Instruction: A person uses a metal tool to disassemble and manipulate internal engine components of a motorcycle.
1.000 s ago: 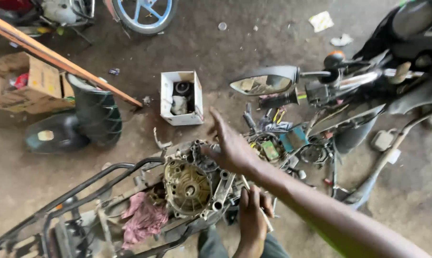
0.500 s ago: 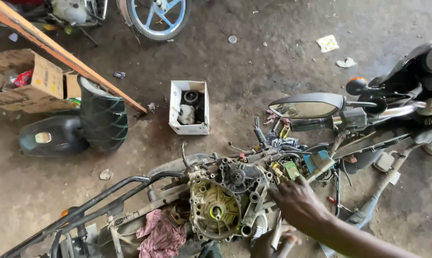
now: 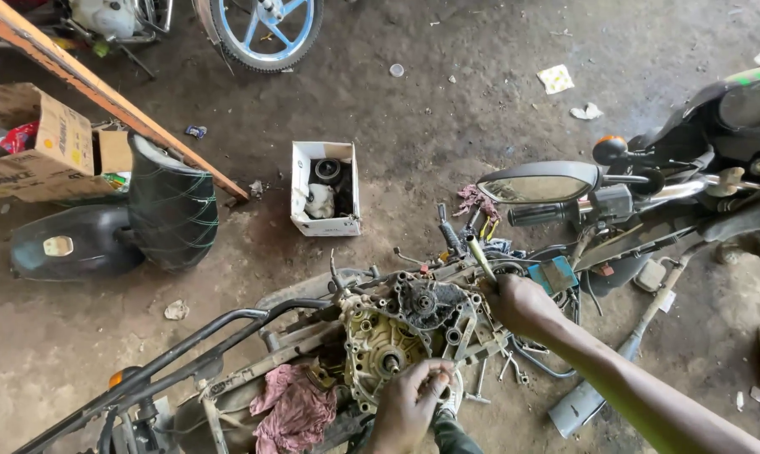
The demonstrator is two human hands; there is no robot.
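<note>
Dusty workshop floor (image 3: pixel 481 134) is seen beneath an opened engine (image 3: pixel 401 332); a metal tool (image 3: pixel 479 256) is gripped by the right hand (image 3: pixel 523 307), a round part (image 3: pixel 449 388) pinched by the left hand (image 3: pixel 409 408).

My right hand (image 3: pixel 521 304) is closed in a fist, knuckles up, with the bare forearm stretching back toward the lower right corner. My left hand (image 3: pixel 409 403) sits low near the bottom edge, fingers (image 3: pixel 435 376) curled inward, pinching at the tips.
</note>
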